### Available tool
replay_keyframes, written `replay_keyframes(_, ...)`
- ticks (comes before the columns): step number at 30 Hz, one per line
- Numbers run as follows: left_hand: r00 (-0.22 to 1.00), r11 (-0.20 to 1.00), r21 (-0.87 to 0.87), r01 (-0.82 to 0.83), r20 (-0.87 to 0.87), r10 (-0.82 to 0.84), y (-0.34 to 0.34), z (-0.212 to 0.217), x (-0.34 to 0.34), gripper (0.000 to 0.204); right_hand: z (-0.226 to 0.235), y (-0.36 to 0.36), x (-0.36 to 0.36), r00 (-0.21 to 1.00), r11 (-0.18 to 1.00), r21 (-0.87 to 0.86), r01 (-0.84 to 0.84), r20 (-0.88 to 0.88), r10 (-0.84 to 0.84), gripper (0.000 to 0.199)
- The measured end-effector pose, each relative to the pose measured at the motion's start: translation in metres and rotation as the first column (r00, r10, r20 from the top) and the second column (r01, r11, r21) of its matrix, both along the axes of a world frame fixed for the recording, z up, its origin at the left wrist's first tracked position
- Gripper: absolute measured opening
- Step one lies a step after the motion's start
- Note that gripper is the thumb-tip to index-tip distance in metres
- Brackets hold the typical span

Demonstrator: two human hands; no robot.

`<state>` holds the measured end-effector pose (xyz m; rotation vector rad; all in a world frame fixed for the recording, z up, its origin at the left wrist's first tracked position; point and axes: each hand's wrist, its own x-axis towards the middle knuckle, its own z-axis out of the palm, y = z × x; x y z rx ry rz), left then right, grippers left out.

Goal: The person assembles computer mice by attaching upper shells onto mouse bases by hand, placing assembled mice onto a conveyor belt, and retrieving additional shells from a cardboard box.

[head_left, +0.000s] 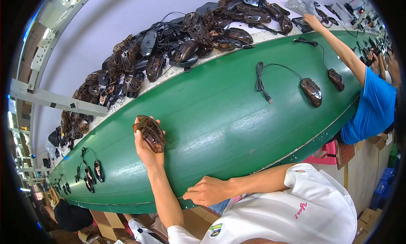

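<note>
My left hand (149,153) is raised above the green belt, fingers wrapped round a brown translucent computer mouse shell (153,136). The shell's hollow, ribbed inner side faces up. Closer to me, my right hand (207,190) rests at the near edge of the green belt (211,146). Its fingers are curled in, so anything inside them is hidden. On the right of the belt lie a corded brown mouse (311,92) with its black cable (261,77) bundled and a second brown mouse (336,79).
Heaped mouse shells and cables (186,45) line the white ledge beyond the belt. Several small dark mice (89,178) lie at the left. A co-worker in a blue shirt (370,108) reaches across at the right. A white metal bar (59,101) crosses the left side.
</note>
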<state>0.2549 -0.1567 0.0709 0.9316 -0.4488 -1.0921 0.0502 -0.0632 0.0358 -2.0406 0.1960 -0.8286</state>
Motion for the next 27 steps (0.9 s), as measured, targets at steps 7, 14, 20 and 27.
replay_keyframes(7, 0.998, 1.0, 0.003, 0.004, 0.056, -0.004, 0.0, 0.003, -0.003, 0.056, 0.005, -0.003, -0.002, 1.0, 1.0, 0.018, 0.008, 0.011, -0.009, 0.011)
replay_keyframes(14, 1.0, 1.0, -0.013, -0.021, 0.02, 0.021, -0.001, 0.008, -0.009, 0.053, 0.006, -0.002, -0.001, 1.0, 1.0, 0.026, 0.013, 0.02, -0.014, 0.011)
replay_keyframes(20, 0.998, 0.998, 0.018, -0.062, -0.006, 0.062, 0.001, 0.001, 0.001, 0.049, -0.001, -0.002, -0.003, 0.996, 0.999, -0.024, -0.042, -0.078, 0.04, 0.021)
replay_keyframes(27, 0.999, 1.0, -0.002, -0.027, -0.019, 0.027, 0.003, -0.004, 0.008, 0.049, 0.0, -0.003, -0.003, 0.997, 0.999, -0.019, -0.041, -0.069, 0.039, 0.02)
